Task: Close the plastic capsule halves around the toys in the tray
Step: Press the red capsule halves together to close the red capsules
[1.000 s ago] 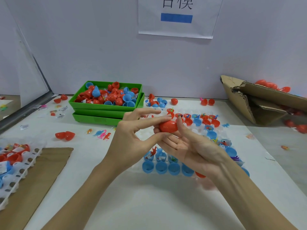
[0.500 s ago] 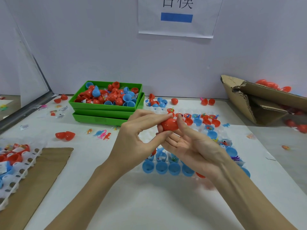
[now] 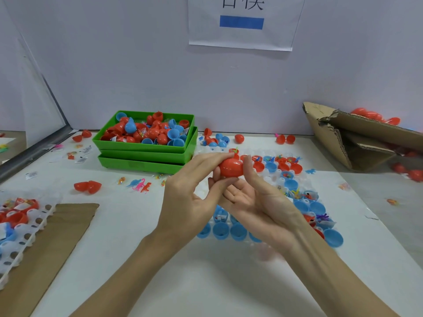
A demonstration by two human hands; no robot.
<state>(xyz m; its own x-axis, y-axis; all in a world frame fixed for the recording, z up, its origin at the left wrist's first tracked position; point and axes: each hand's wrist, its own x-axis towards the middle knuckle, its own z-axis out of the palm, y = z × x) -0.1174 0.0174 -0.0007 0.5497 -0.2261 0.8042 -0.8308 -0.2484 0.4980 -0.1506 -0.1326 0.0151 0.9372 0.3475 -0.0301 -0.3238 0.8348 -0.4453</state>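
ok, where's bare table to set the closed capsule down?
Free: the white table near the camera, between the cardboard sheet and the capsule tray. Crowded: the tray itself, the green bins and the scattered halves behind them.

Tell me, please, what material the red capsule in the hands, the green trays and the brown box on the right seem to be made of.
The red capsule looks like smooth, glossy hard plastic: it shows soft highlights. The green trays seem to be moulded plastic with a duller sheen and even, crisp rims. The brown box is corrugated cardboard, matte, with torn, fluted edges showing.
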